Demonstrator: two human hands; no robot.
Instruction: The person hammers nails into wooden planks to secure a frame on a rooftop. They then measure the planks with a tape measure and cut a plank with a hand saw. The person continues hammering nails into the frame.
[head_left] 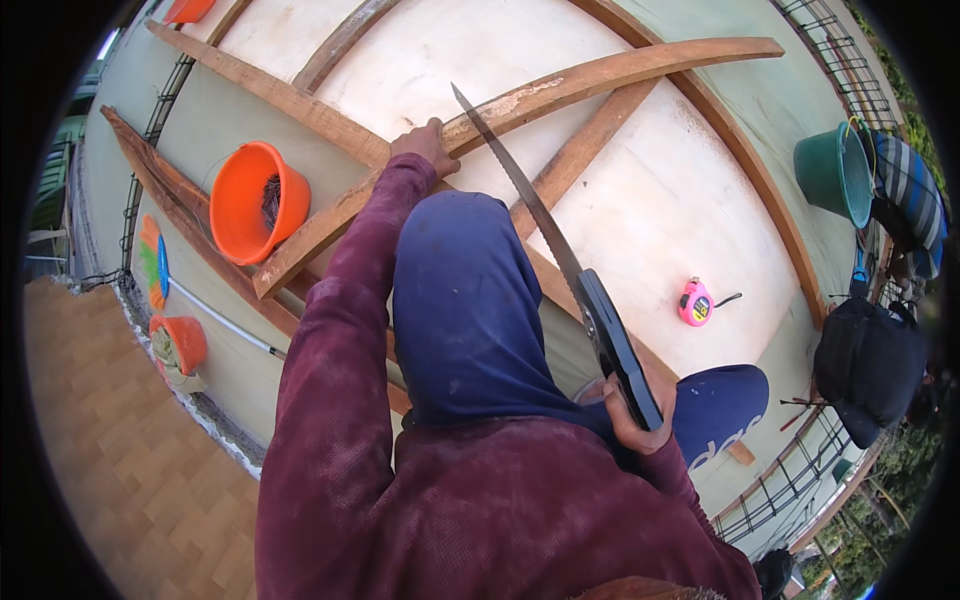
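Note:
My right hand (640, 412) is closed round the black handle of a hand saw (548, 225). The toothed blade points up and to the left, and its tip end overlaps a long wooden beam (570, 86) in the picture; whether blade and wood touch, I cannot tell. On the same beam, just left of the blade, my left hand (425, 148) grips the wood, fingers curled over it. The beam runs slantwise across a wooden frame (735, 140) lying under it. My knee, in blue trousers, is beside the left hand.
A pink tape measure (695, 302) lies on the pale board (650, 220) at the right. An orange bucket (290, 200) holding nails stands left, near more timber (165, 190). Farther out are a second orange bucket (185, 342), a green bucket (840, 172) and a black bag (870, 350).

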